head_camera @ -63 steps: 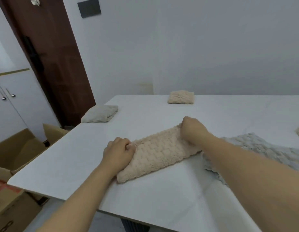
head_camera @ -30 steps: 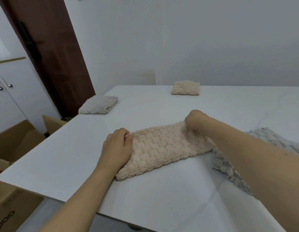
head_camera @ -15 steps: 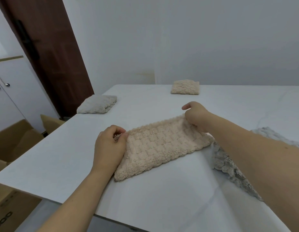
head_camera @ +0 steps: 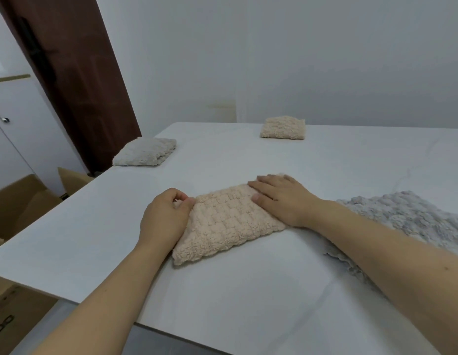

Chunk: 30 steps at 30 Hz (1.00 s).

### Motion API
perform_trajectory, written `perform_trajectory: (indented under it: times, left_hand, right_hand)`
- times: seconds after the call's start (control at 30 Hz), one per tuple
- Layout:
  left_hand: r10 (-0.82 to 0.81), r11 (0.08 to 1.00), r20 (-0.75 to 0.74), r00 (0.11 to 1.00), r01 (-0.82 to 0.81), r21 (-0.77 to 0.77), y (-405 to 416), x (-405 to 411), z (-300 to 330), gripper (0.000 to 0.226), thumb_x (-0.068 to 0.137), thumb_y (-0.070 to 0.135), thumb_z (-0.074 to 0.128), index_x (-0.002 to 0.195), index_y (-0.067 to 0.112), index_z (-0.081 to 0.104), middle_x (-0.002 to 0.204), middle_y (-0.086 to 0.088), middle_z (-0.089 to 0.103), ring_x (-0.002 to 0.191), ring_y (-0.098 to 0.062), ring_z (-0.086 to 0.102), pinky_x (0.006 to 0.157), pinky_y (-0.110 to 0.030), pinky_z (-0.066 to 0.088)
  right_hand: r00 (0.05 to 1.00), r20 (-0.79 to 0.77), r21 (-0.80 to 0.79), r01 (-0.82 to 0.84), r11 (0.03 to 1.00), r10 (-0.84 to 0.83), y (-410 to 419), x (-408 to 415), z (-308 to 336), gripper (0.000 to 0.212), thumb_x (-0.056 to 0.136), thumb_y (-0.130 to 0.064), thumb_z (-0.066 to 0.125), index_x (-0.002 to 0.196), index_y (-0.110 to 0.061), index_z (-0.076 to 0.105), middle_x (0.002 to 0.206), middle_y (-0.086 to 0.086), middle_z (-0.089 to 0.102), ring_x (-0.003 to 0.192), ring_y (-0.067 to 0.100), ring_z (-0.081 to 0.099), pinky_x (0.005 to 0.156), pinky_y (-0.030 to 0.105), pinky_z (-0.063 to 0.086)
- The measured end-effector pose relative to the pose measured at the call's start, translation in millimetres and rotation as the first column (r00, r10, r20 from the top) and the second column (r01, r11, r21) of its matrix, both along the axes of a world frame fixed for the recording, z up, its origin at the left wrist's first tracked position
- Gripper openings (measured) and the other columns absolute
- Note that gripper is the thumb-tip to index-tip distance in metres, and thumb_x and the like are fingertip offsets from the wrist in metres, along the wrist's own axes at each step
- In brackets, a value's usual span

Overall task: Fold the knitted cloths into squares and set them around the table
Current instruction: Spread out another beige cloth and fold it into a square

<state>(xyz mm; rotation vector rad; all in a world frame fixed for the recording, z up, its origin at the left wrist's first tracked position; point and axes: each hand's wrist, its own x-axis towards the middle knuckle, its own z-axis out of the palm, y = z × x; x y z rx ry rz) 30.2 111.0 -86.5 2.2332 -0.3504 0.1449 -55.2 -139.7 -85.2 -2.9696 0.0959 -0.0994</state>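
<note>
A beige knitted cloth [head_camera: 222,221] lies folded into a long strip on the white table [head_camera: 248,290], slanting from near left to far right. My left hand [head_camera: 164,219] pinches its left end with curled fingers. On the cloth's right end my right hand [head_camera: 279,198] rests flat, palm down, fingers spread. An unfolded grey knitted cloth [head_camera: 412,221] lies spread at the right, partly under my right forearm. Two folded squares sit further off: a grey one [head_camera: 146,151] at the table's left edge and a beige one [head_camera: 283,127] at the far edge.
The table's near left corner and edge lie close to my left arm. Open cardboard boxes [head_camera: 23,208] stand on the floor at the left, in front of a dark wooden door [head_camera: 69,73] and a white cabinet [head_camera: 10,129]. A plain wall rises behind the table.
My right hand let go of the cloth's far corner and now lies flat on its right end. The left hand keeps its pinch at the left end. The cloth looks flatter.
</note>
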Motion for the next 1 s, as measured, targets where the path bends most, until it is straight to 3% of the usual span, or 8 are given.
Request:
perform_trajectory:
  times: [0.17, 0.3, 0.47, 0.57, 0.7, 0.8, 0.9, 1.0]
  left_hand:
    - [0.056, 0.992, -0.058, 0.997, -0.062, -0.111, -1.6, 3.0, 0.8, 0.02, 0.092, 0.04, 0.062, 0.082, 0.024, 0.067, 0.087, 0.011, 0.068, 0.085, -0.012, 0.062, 0.077, -0.035, 0.05]
    - [0.142, 0.989, -0.02, 0.99, -0.142, 0.041, -7.4, 9.0, 2.5, 0.03, 0.093, 0.048, 0.057, 0.077, 0.024, 0.066, 0.081, 0.009, 0.067, 0.081, -0.017, 0.062, 0.071, -0.034, 0.048]
    - [0.14, 0.961, 0.004, 0.99, -0.137, 0.241, -13.0, 8.0, 4.4, 0.03, 0.094, 0.048, 0.052, 0.08, 0.024, 0.062, 0.078, 0.007, 0.066, 0.079, -0.019, 0.061, 0.068, -0.033, 0.043]
    - [0.036, 0.929, 0.143, 0.989, -0.086, 0.361, -16.3, 8.7, 11.6, 0.019, 0.097, 0.037, 0.047, 0.096, 0.022, 0.06, 0.1, 0.002, 0.065, 0.092, -0.022, 0.057, 0.077, -0.037, 0.044]
    - [-0.136, 0.857, 0.36, 0.923, -0.073, 0.511, -37.2, -1.5, 31.0, 0.032, 0.099, 0.038, 0.04, 0.122, 0.024, 0.058, 0.128, -0.001, 0.052, 0.119, -0.026, 0.041, 0.1, -0.043, 0.028]
    - [-0.306, 0.756, 0.222, 0.926, 0.094, 0.648, -59.9, -3.7, 34.6, 0.031, 0.1, 0.039, 0.038, 0.119, 0.025, 0.059, 0.125, 0.002, 0.053, 0.117, -0.024, 0.04, 0.099, -0.042, 0.026]
    - [-0.321, 0.791, 0.048, 0.946, 0.24, 0.563, -74.4, 3.5, 29.1, 0.024, 0.099, 0.036, 0.043, 0.109, 0.024, 0.062, 0.111, 0.002, 0.056, 0.112, -0.024, 0.044, 0.095, -0.039, 0.034]
    - [-0.305, 0.891, 0.069, 0.95, 0.259, 0.372, -76.1, 7.2, 13.6, 0.013, 0.097, 0.032, 0.053, 0.096, 0.024, 0.063, 0.097, 0.005, 0.052, 0.105, -0.022, 0.048, 0.094, -0.039, 0.042]
  right_hand:
    - [0.992, -0.121, -0.012, 0.041, 0.999, -0.042, -2.5, 4.5, 1.6, 0.055, 0.099, -0.057, 0.014, 0.151, -0.042, 0.012, 0.162, -0.007, 0.007, 0.149, 0.019, 0.001, 0.12, 0.045, -0.001]
    - [0.996, -0.085, 0.034, 0.036, 0.999, -0.033, -14.9, 7.7, 3.5, 0.052, 0.098, -0.057, 0.013, 0.149, -0.045, 0.018, 0.159, -0.012, 0.017, 0.147, 0.016, 0.012, 0.119, 0.041, 0.009]
    - [0.998, -0.028, 0.016, 0.063, 0.998, -0.063, -14.8, 9.6, -2.5, 0.051, 0.102, -0.047, 0.015, 0.152, -0.037, 0.02, 0.157, -0.012, 0.021, 0.145, 0.014, 0.015, 0.117, 0.036, 0.012]
    - [0.998, -0.002, 0.064, 0.063, 0.996, -0.063, -14.9, 8.9, -3.6, 0.049, 0.103, -0.045, 0.017, 0.15, -0.035, 0.026, 0.157, -0.013, 0.023, 0.144, 0.011, 0.016, 0.118, 0.036, 0.011]
    - [0.994, 0.077, 0.163, 0.06, 0.985, -0.073, -17.4, 11.4, -4.3, 0.043, 0.104, -0.039, 0.022, 0.142, -0.031, 0.039, 0.15, -0.013, 0.035, 0.14, 0.011, 0.027, 0.114, 0.032, 0.017]
    - [0.992, 0.094, 0.18, 0.061, 0.982, -0.079, -18.3, 11.7, -5.8, 0.04, 0.103, -0.038, 0.024, 0.138, -0.031, 0.042, 0.146, -0.012, 0.042, 0.136, 0.012, 0.032, 0.112, 0.033, 0.02]
    - [0.994, 0.071, 0.181, 0.063, 0.981, -0.077, -18.7, 12.7, -6.6, 0.039, 0.102, -0.035, 0.028, 0.139, -0.031, 0.041, 0.147, -0.012, 0.04, 0.137, 0.012, 0.031, 0.113, 0.034, 0.019]
    - [0.993, 0.024, 0.264, 0.106, 0.959, -0.117, -17.7, 15.3, 1.6, 0.037, 0.097, -0.032, 0.04, 0.134, -0.033, 0.046, 0.143, -0.012, 0.044, 0.135, 0.011, 0.034, 0.113, 0.034, 0.018]
